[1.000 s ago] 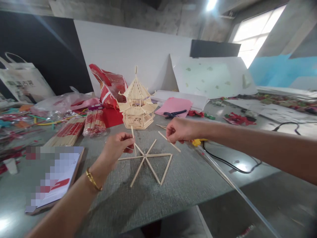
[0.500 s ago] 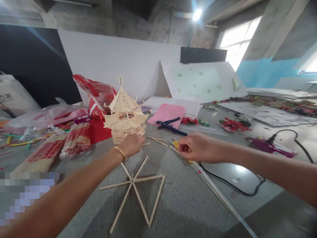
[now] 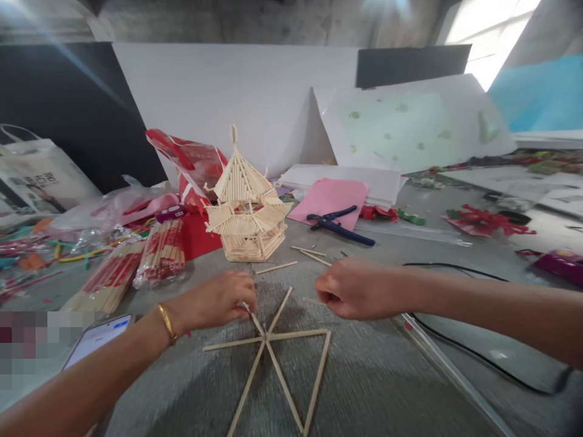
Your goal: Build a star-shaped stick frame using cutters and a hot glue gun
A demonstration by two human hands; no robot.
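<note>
A star-shaped frame of thin wooden sticks (image 3: 285, 388) lies on the grey table, its spokes meeting at one centre, with a triangle closed at the right. My left hand (image 3: 230, 297) is pinched at the tip of its upper left spoke. Off to the right, my right hand (image 3: 341, 291) is closed above the table, and a thin pale stick pokes out from its fingers toward the left. Behind my hands stands a small wooden stick pagoda (image 3: 248, 224). A few loose sticks (image 3: 276, 267) lie in front of it.
Blue pliers (image 3: 341, 224) rest partly on pink paper (image 3: 319, 200). Bundled sticks (image 3: 161, 252) and a phone (image 3: 98, 340) are at the left. A clear rod (image 3: 455, 370) and black cable (image 3: 483, 358) run along the right, near a purple object (image 3: 560, 265).
My left hand has come down from near the pagoda to the upper left spoke. The yellow tool at my right hand no longer shows, and a thin stick shows there. The view has shifted.
</note>
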